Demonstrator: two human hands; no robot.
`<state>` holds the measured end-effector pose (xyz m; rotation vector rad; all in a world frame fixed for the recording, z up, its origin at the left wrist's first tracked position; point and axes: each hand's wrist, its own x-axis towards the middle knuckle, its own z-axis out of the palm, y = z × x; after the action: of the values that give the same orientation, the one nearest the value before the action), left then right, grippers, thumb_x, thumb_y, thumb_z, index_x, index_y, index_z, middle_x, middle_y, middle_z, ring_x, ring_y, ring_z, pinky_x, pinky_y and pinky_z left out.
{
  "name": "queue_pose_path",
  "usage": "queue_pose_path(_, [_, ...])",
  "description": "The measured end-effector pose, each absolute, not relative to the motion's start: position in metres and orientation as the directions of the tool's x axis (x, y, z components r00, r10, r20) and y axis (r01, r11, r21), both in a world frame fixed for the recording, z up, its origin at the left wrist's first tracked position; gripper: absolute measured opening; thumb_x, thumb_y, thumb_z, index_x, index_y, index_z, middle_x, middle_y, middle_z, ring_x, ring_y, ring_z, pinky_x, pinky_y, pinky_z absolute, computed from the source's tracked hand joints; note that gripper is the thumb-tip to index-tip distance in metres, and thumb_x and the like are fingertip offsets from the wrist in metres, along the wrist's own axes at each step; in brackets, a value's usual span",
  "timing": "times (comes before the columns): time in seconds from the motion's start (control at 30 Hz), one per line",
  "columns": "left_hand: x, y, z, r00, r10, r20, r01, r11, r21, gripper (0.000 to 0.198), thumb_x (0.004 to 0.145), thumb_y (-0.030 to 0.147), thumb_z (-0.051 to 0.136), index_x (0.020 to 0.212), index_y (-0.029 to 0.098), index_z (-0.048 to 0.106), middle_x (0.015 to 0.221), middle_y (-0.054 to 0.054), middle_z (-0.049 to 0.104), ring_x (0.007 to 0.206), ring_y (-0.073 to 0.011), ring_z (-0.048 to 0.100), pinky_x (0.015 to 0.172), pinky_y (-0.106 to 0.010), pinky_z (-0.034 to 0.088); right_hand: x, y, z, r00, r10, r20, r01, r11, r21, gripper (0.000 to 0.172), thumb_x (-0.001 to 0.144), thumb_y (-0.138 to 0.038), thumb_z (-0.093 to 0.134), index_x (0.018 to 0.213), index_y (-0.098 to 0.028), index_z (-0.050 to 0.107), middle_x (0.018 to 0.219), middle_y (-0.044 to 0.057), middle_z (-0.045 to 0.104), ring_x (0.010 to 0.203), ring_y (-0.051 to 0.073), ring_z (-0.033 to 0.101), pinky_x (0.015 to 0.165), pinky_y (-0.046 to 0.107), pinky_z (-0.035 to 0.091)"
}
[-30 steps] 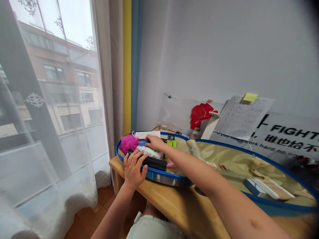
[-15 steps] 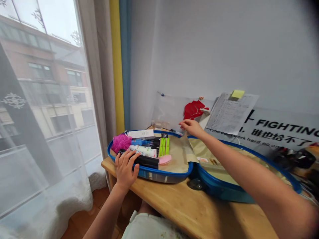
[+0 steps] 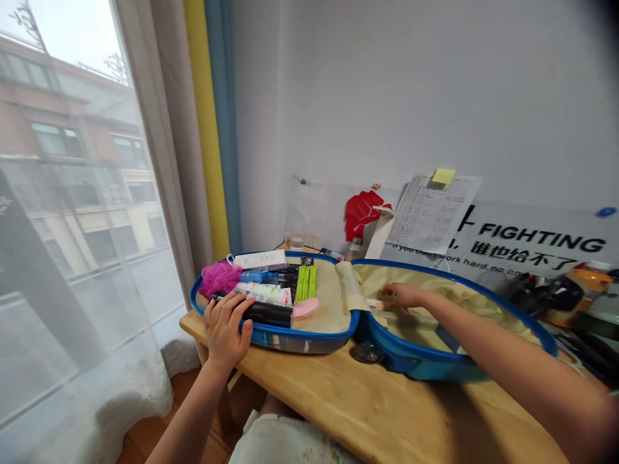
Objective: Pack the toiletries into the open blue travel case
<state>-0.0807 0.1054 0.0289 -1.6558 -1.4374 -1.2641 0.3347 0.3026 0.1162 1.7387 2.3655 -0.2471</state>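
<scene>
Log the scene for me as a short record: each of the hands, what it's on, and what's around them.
left hand: fingers over a black cylindrical container
right hand: on the yellow lining, beside a small paper strip
case: open blue-rimmed suitcase on a wooden table
near left hand: pink bath pouf, white tube, pink sponge, lime-green packets
</scene>
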Motion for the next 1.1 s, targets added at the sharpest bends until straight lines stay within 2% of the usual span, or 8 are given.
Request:
queue_pose_path(0.1, [-0.081,0.105,0.03,-0.026,0.375,0.927,0.965,-0.233,0.122,0.038,0.09,0.036,0.036,0.114,0.021,0.061,0.114,-0.01,0.062,0.116,-0.0263,0.049,0.107,-0.046,0.021,0.322,0.305,0.107,-0.362,0.89,-0.277,0.925,0.379,0.011,0.026,0.086,-0.036,0.057,0.101,-0.015,0.061,0.105,0.005,0.063,0.094,0.015,0.059,0.085,0.037,0.049])
queue_pose_path(0.2, [-0.08,0.104,0.031,-0.023,0.377,0.926,0.965,-0.234,0.119,0.038,0.091,0.036,0.035,0.115,0.021,0.061,0.114,-0.01,0.062,0.117,-0.0263,0.049,0.107,-0.046,0.02,0.317,0.305,0.1,-0.366,0.888,-0.279,0.919,0.393,0.046,0.026,0.088,-0.037,0.055,0.099,-0.015,0.061,0.102,0.005,0.063,0.091,0.014,0.06,0.083,0.037,0.05])
queue_pose_path(0.37, [-0.08,0.104,0.031,-0.031,0.386,0.922,0.963,-0.234,0.131,0.038,0.091,0.037,0.036,0.115,0.022,0.061,0.114,-0.01,0.062,0.116,-0.0258,0.05,0.108,-0.046,0.02,0.322,0.306,0.108,-0.329,0.929,-0.17,0.94,0.338,0.032,0.028,0.088,-0.04,0.053,0.098,-0.015,0.06,0.096,0.004,0.063,0.085,0.012,0.059,0.078,0.034,0.05])
queue_pose_path(0.53, [-0.08,0.104,0.03,-0.038,0.393,0.919,0.961,-0.237,0.141,0.038,0.091,0.036,0.036,0.115,0.021,0.061,0.115,-0.01,0.062,0.117,-0.0259,0.049,0.108,-0.046,0.02,0.321,0.306,0.144,-0.279,0.959,0.052,0.955,0.283,-0.084,0.029,0.082,-0.036,0.057,0.102,-0.015,0.061,0.091,0.008,0.065,0.078,0.015,0.058,0.072,0.031,0.047])
queue_pose_path(0.67, [-0.079,0.104,0.031,-0.037,0.392,0.919,0.961,-0.238,0.14,0.037,0.091,0.035,0.035,0.114,0.022,0.061,0.115,-0.009,0.062,0.117,-0.0254,0.049,0.108,-0.046,0.02,0.296,0.293,0.168,-0.326,0.932,0.157,0.899,0.357,-0.254,0.033,0.082,-0.033,0.047,0.108,-0.018,0.061,0.093,0.008,0.067,0.08,0.017,0.061,0.07,0.027,0.046])
queue_pose_path(0.77, [-0.078,0.104,0.032,-0.03,0.383,0.923,0.962,-0.238,0.13,0.037,0.091,0.035,0.035,0.114,0.022,0.061,0.114,-0.009,0.062,0.117,-0.0253,0.049,0.108,-0.045,0.02,0.259,0.278,0.173,-0.395,0.91,0.124,0.828,0.412,-0.382,0.037,0.088,-0.036,0.036,0.111,-0.018,0.059,0.082,0.004,0.067,0.071,0.013,0.061,0.064,0.023,0.047])
queue_pose_path(0.87, [-0.079,0.104,0.032,-0.021,0.37,0.929,0.965,-0.237,0.116,0.037,0.091,0.034,0.036,0.114,0.021,0.061,0.113,-0.01,0.063,0.116,-0.0254,0.05,0.107,-0.045,0.021,0.218,0.265,0.169,-0.452,0.89,0.065,0.778,0.429,-0.459,0.036,0.091,-0.038,0.032,0.105,-0.018,0.058,0.075,0.002,0.066,0.061,0.01,0.059,0.058,0.021,0.046])
queue_pose_path(1.1, [-0.08,0.105,0.031,-0.01,0.376,0.927,0.968,-0.23,0.104,0.036,0.091,0.033,0.036,0.114,0.021,0.061,0.115,-0.01,0.062,0.117,-0.0256,0.049,0.108,-0.045,0.02,0.155,0.245,0.159,-0.545,0.832,-0.105,0.764,0.441,-0.471,0.025,0.093,-0.033,0.041,0.086,-0.016,0.058,0.07,0.0,0.064,0.053,0.005,0.053,0.056,0.019,0.044])
